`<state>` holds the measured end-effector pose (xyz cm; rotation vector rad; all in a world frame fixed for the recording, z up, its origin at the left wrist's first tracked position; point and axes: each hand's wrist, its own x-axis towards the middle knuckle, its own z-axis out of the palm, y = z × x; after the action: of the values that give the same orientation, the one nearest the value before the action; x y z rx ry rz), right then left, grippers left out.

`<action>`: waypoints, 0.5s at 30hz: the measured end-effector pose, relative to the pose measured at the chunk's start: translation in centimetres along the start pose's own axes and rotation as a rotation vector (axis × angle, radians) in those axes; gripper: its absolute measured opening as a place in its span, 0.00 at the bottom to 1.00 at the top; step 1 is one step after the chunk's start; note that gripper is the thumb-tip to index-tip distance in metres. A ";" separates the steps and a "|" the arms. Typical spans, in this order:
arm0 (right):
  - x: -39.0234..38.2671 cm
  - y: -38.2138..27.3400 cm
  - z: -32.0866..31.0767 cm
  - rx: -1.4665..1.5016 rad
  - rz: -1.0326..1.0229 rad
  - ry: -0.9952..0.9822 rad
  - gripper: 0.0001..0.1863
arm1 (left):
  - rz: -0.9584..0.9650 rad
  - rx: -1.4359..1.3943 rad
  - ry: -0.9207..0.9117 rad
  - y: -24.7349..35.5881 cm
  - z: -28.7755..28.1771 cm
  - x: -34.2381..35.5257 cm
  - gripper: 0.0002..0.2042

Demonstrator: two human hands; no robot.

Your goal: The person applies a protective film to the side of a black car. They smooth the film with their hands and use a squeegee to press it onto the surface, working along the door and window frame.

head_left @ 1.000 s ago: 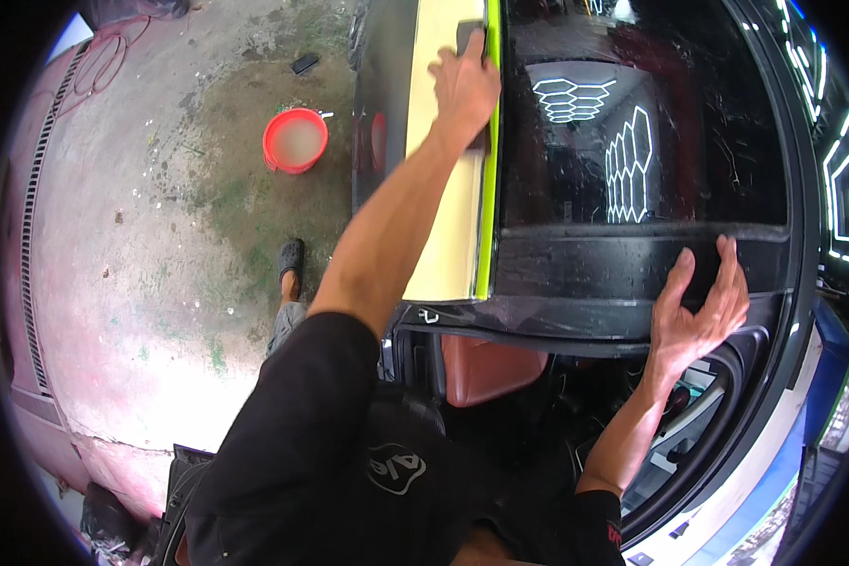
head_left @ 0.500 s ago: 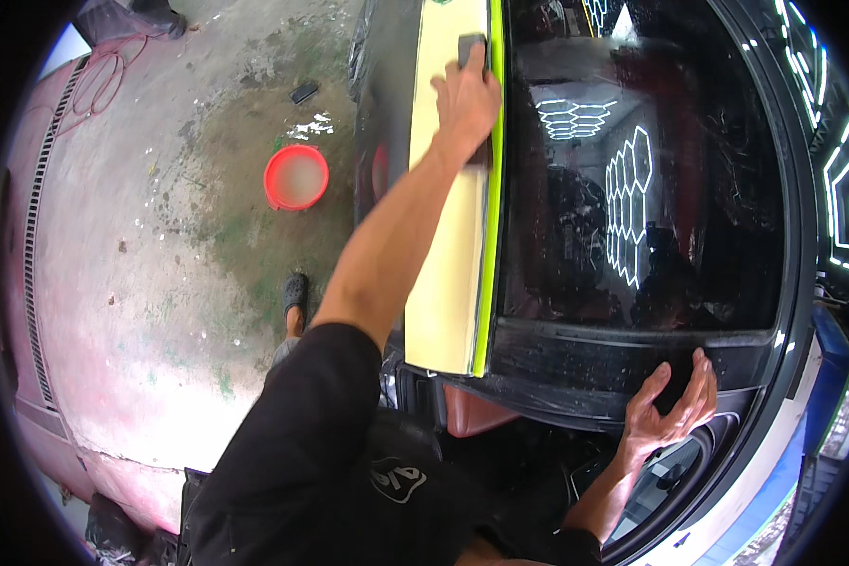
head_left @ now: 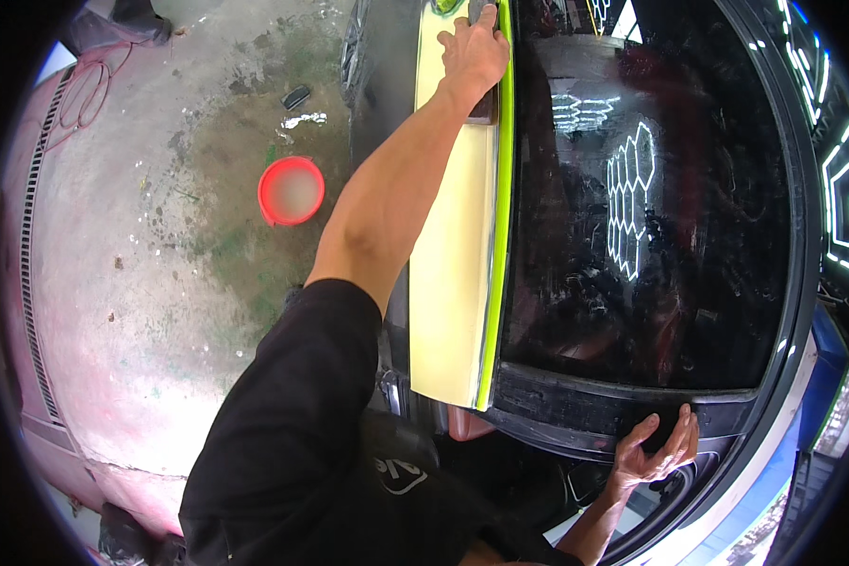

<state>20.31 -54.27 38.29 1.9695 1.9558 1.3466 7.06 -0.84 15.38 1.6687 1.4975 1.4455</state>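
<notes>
My left hand (head_left: 476, 58) is stretched far forward, its fingers curled over a long dark sanding block (head_left: 482, 113). The block lies flat on a pale yellow strip of a car's roof edge (head_left: 448, 283); its far end shows only partly beside my fingers. Bright green masking tape (head_left: 505, 217) borders the strip on the right. My right hand (head_left: 656, 453) holds nothing, with fingers apart, and its fingertips touch the black trim by the roof's near edge, below the glossy black roof panel (head_left: 575, 321).
On the wet concrete floor at left stands a red bucket (head_left: 264, 193) of cloudy water. A small dark object (head_left: 295, 97) lies beyond it. A red hose (head_left: 85, 108) curls near the drain grate (head_left: 30, 236). Below my body, the car's interior shows through an opening.
My left hand has slid the sanding block forward along the yellow strip. The whole view has shifted forward a little. My right hand stays by the trim, its fingers still apart.
</notes>
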 end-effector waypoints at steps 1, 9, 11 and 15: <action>-0.1 0.0 -0.3 -0.014 0.002 -0.020 0.24 | 0.009 -0.044 -0.043 0.3 -0.3 -1.4 0.20; -0.1 0.1 -1.2 -0.050 -0.001 -0.063 0.25 | -0.021 -0.091 -0.117 1.3 -0.9 -2.4 0.26; -0.4 0.2 -0.8 -0.046 0.002 -0.047 0.25 | 0.022 -0.033 -0.077 0.1 0.8 2.5 0.25; -0.5 0.1 -0.6 -0.062 0.015 -0.072 0.25 | -0.025 -0.092 -0.143 1.3 -1.3 -4.6 0.27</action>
<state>20.10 -55.07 38.46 1.9798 1.8489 1.3038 7.17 -5.73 15.17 1.6553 1.3496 1.3318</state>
